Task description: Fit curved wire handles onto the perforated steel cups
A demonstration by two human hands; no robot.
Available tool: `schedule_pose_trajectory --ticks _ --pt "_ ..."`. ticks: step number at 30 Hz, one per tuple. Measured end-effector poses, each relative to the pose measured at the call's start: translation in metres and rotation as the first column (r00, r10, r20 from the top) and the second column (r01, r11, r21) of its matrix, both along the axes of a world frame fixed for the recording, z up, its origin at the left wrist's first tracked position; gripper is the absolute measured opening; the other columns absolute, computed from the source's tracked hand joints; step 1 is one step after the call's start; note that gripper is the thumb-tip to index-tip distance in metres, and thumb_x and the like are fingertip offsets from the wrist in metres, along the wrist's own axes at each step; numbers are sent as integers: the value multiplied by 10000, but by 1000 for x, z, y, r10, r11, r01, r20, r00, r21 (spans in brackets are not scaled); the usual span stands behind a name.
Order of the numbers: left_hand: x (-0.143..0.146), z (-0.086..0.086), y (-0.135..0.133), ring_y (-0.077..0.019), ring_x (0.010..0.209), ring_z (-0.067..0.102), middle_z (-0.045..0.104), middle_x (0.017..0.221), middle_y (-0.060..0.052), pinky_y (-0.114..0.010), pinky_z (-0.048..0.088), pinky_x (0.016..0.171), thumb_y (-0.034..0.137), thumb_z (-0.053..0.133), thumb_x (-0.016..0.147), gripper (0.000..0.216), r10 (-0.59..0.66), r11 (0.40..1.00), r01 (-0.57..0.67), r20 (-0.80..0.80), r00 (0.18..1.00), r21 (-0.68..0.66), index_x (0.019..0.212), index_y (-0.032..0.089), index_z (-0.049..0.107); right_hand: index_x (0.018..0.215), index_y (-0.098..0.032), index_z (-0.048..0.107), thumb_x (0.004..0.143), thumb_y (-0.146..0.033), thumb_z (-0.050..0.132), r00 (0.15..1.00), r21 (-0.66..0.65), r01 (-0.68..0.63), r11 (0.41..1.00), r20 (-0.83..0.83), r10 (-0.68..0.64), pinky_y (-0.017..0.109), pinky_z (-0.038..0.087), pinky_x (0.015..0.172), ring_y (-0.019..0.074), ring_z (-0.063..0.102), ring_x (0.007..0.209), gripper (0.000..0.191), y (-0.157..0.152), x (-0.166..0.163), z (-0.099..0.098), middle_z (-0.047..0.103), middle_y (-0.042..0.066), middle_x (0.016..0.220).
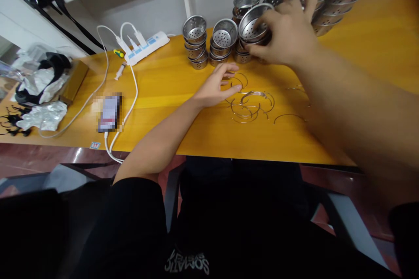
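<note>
My right hand (283,30) reaches to the back of the table, its fingers curled over the rim of a perforated metal cup (250,26) that tops a stack. The thumb presses near the cup's lower side. My left hand (218,85) rests by the table, fingers apart, with nothing seen in it. Just right of it lies a loose heap of thin curved metal wires (250,107). Two shorter stacks of the same perforated cups, a left stack (195,50) and a middle stack (220,52), stand beyond my left hand.
Taller cup stacks (334,6) line the back right. On the left are a white power strip (147,48) with cables, a syringe (121,71), a phone (110,112) on a charging cable and a box (74,80) with plastic wrapping. A shelf (157,0) rises behind.
</note>
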State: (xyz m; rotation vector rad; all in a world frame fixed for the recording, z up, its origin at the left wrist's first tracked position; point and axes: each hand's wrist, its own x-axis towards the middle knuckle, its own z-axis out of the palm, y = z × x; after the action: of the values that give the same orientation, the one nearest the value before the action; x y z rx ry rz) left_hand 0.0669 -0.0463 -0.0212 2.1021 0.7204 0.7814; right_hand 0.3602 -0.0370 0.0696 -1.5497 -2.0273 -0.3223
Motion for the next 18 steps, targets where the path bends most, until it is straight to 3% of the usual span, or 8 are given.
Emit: schedule_pose_trajectory --ticks 3,6,12,18 --pt "0 1 -1 -363 1661 734 533 1989 -194 -590 687 1398 574 847 1132 615 -4 1000 4 -1 1000 -2 1646 310 637 1381 -488 851 1063 -823 750 999 -36 -12 999 -40 10 936 188 1551 542 596 1695 472 0 4 7 843 119 1552" --pt "-1 2 -1 -367 1674 733 538 1986 -195 -583 685 1402 559 837 1150 592 -5 1000 5 -9 1000 4 1648 302 648 1334 -445 864 1062 -889 726 999 -61 -11 998 -36 9 929 170 1557 557 586 1695 540 3 9 12 814 145 1580" --pt "-2 2 -1 -349 1648 748 564 1982 -165 -560 679 1413 546 883 1139 587 14 1000 -14 -26 1000 -2 1645 323 688 1411 -459 889 1095 -1024 653 996 -21 -37 999 -78 36 963 260 1502 537 555 1732 689 8 17 11 672 133 1811" --pt "-1 1 -1 -341 1654 745 577 1966 -165 -565 671 1432 533 879 1144 568 10 1000 -10 -19 1000 -1 1637 319 694 1557 -510 852 1098 -1045 630 990 8 -16 1000 -143 17 940 342 1467 529 586 1691 739 13 23 9 675 125 1805"
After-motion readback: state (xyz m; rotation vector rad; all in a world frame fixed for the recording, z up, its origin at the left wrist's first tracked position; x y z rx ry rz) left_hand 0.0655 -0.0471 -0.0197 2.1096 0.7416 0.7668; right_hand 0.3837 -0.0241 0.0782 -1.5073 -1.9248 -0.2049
